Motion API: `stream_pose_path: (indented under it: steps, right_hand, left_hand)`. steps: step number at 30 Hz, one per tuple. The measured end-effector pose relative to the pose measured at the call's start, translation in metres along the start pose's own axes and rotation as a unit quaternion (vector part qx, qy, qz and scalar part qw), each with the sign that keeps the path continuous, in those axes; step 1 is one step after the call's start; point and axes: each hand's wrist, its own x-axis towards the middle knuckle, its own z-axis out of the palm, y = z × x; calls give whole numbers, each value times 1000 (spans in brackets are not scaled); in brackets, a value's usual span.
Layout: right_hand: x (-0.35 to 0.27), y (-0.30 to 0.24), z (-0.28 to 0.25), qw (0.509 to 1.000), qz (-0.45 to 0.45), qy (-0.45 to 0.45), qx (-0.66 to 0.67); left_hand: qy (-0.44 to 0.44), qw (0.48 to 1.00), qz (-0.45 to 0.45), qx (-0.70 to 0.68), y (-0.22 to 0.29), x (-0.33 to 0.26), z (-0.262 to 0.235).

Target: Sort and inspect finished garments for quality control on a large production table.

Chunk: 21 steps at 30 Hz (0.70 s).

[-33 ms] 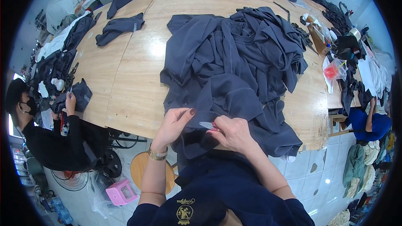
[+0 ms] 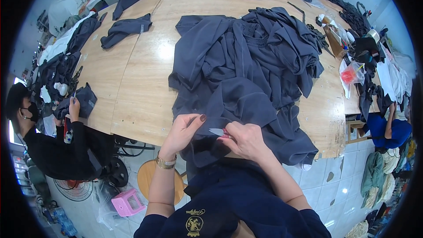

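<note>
Nothing has visibly shifted since the earlier frame: from where I stand, both hands and the cloth match it. Snips [image 2: 216, 131] with red handles sit in the person's right hand [image 2: 246, 140], its fingers wrapped round the handles and pale blades jutting past the knuckles. Across from it, the left hand [image 2: 181, 131] is above the cloth, thumb reaching rightward beside bent fingers; I cannot tell whether they pinch any fabric.

What matters most, I'd judge, is the short gap between blades and left thumb: the tips lie just right of that thumb and slightly nearer the person's body, apart from it. Long axis running mostly crosswise, the snips point left and a little away from the body.

Under both hands, the dark garments [image 2: 240, 92] lie heaped on the wooden worktop [image 2: 145, 79], stretching lengthwise away from the person, their near folds drooping over the edge.
</note>
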Motion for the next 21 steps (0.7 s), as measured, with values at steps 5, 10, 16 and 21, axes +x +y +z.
stream_pose_path:
  steps: [5,10,16,21]
  right_hand:
    - [3,2,-4,999,-23,-11,-36]
    - [5,5,-8,998,-38,-22,-40]
    - [5,6,-4,999,-32,-27,-20]
    - [4,7,-2,999,-33,-8,4]
  left_hand:
    - [0,999,3,34,4,-1,1]
    - [3,998,2,56,7,-2,1]
    - [-3,999,5,50,5,-1,2]
    - [-10,999,3,44,6,-1,3]
